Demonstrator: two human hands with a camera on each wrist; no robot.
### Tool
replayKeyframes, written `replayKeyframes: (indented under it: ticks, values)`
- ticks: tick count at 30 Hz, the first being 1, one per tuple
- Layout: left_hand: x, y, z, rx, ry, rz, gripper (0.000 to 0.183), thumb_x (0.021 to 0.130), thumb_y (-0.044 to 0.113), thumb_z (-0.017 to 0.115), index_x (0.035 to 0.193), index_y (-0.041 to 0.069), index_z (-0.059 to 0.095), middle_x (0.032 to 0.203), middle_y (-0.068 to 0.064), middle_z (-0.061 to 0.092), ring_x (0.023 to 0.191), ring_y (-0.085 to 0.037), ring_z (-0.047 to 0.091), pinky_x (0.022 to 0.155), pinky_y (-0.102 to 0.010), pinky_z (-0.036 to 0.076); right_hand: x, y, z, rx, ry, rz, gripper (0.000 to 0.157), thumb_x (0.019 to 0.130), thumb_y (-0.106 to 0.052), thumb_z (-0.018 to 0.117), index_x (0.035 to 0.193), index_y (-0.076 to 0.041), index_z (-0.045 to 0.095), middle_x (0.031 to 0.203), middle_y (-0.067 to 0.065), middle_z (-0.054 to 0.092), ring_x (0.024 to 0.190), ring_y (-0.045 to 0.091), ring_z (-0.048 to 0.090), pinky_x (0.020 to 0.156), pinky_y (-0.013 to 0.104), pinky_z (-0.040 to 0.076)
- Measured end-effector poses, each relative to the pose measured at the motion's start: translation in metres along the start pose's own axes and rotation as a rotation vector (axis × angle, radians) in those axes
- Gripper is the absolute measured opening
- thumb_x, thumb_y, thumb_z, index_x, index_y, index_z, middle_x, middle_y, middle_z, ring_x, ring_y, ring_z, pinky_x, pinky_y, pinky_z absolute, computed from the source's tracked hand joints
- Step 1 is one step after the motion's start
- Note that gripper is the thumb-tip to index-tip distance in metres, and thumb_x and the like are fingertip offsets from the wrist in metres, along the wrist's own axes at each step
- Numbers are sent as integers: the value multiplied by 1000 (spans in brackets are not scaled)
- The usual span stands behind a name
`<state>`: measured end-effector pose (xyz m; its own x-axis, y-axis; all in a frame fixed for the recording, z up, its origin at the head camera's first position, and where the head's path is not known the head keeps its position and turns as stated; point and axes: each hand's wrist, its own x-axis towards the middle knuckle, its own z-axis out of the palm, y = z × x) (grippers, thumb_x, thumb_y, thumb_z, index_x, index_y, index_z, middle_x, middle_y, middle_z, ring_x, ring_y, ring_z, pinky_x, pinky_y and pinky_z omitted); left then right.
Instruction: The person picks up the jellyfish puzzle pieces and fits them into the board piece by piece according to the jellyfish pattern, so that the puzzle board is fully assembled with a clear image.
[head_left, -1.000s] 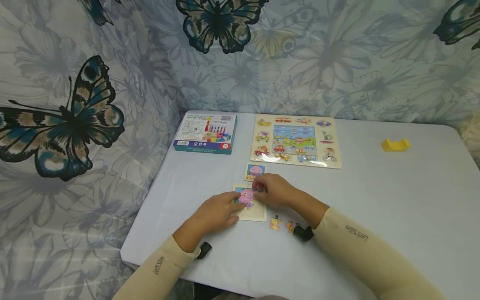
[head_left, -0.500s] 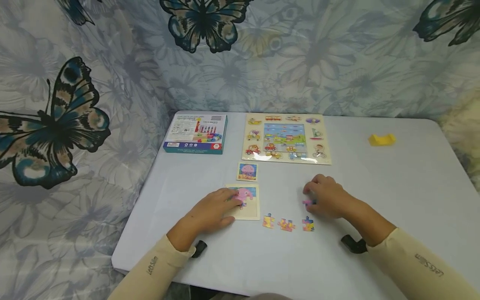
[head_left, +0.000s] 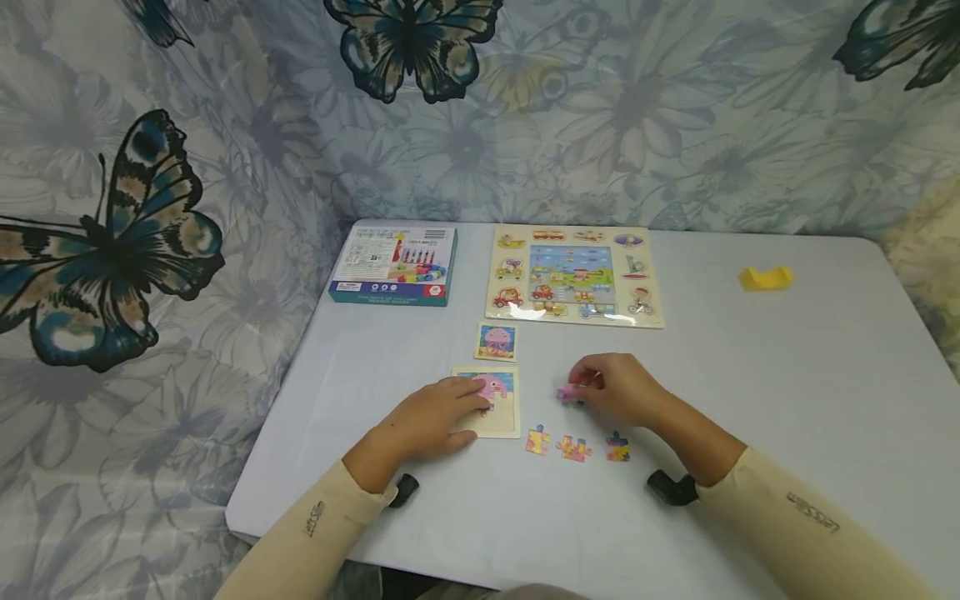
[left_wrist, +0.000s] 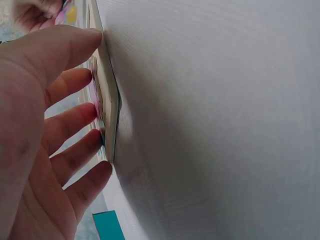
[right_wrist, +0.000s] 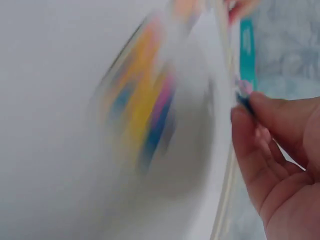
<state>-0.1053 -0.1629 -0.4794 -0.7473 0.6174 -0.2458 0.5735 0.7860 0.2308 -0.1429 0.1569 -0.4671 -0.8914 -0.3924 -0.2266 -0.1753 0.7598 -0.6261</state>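
The right hand (head_left: 618, 390) is pinching a pink piece (head_left: 567, 394) right of the tray (head_left: 501, 423), which the left hand (head_left: 431, 422), fingers loosely extended, is partly covering. Loose pieces (head_left: 576, 449) are lying nearer, a box (head_left: 393, 265) and board (head_left: 620, 287) farther.

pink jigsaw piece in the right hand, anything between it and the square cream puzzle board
Nothing visible stands between the pink jigsaw piece and the right edge of the square cream puzzle board. The left hand covers part of the board's left side.
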Motion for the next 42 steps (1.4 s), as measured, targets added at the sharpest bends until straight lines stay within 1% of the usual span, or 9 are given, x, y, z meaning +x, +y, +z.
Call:
replayKeyframes:
  ticks: [3, 6, 12, 17, 20, 25, 34, 38, 42]
  values:
    - [1, 0, -3, -41, -7, -19, 52, 97, 40, 67, 145, 22, 57, 160, 4, 44, 150, -20, 38, 122, -39, 35, 18, -24, 15, 77, -53, -46, 5, 90, -17, 79, 92, -18, 74, 84, -6, 67, 76, 14, 59, 68, 27, 52]
    - [3, -1, -3, -75, -9, -41, 54, 96, 40, 69, 144, 20, 55, 155, 4, 50, 148, -17, 40, 122, -37, 34, 34, -44, 31, 103, -95, -103, 6, 90, -19, 80, 92, -16, 75, 82, -6, 66, 74, 12, 58, 67, 25, 52]
    - [1, -4, -2, -98, -14, -25, 58, 97, 39, 69, 148, 21, 51, 154, 6, 50, 147, -16, 41, 122, -37, 35, 50, -66, 50, 26, -104, -140, 5, 90, -17, 79, 90, -16, 75, 79, -7, 64, 74, 10, 57, 69, 25, 50]
    - [-1, -4, -4, -30, -18, 35, 59, 99, 40, 65, 153, 24, 49, 163, 3, 41, 151, -21, 37, 122, -41, 35, 49, -68, 54, -52, -64, -107, 3, 89, -17, 80, 90, -15, 77, 85, -5, 66, 78, 11, 58, 74, 29, 52]
    - [-2, -3, -4, 6, -11, 55, 58, 99, 42, 64, 153, 25, 49, 164, 1, 39, 152, -22, 36, 121, -42, 36, 48, -67, 54, -75, -55, -87, 10, 87, -21, 82, 93, -15, 78, 87, -3, 65, 79, 13, 57, 74, 30, 51]
    - [-2, 0, -3, 34, -18, 32, 57, 100, 43, 61, 153, 27, 50, 165, 2, 37, 152, -21, 34, 121, -42, 35, 50, -60, 48, -78, -43, -53, 30, 83, -33, 86, 100, -14, 71, 85, 1, 60, 76, 17, 53, 69, 31, 46]
    - [-3, 1, -2, 40, -35, -1, 57, 100, 42, 60, 153, 27, 49, 165, 3, 37, 153, -20, 34, 122, -41, 34, 54, -53, 47, -120, -13, -22, 32, 83, -37, 85, 91, -14, 65, 82, 0, 59, 75, 17, 53, 68, 31, 44]
    - [-2, 1, -2, 49, -11, 9, 57, 99, 42, 62, 153, 26, 51, 164, 2, 39, 152, -21, 36, 122, -41, 35, 44, -55, 46, -183, 1, -33, 30, 86, -38, 82, 94, -15, 65, 87, 0, 59, 79, 17, 53, 72, 33, 46]
    - [-2, 0, 0, 40, -3, 13, 58, 99, 42, 62, 154, 26, 49, 164, 3, 38, 152, -20, 34, 123, -40, 33, 21, -57, 45, -251, -36, -29, 31, 82, -39, 86, 94, -17, 69, 89, -2, 61, 80, 17, 53, 74, 34, 48]
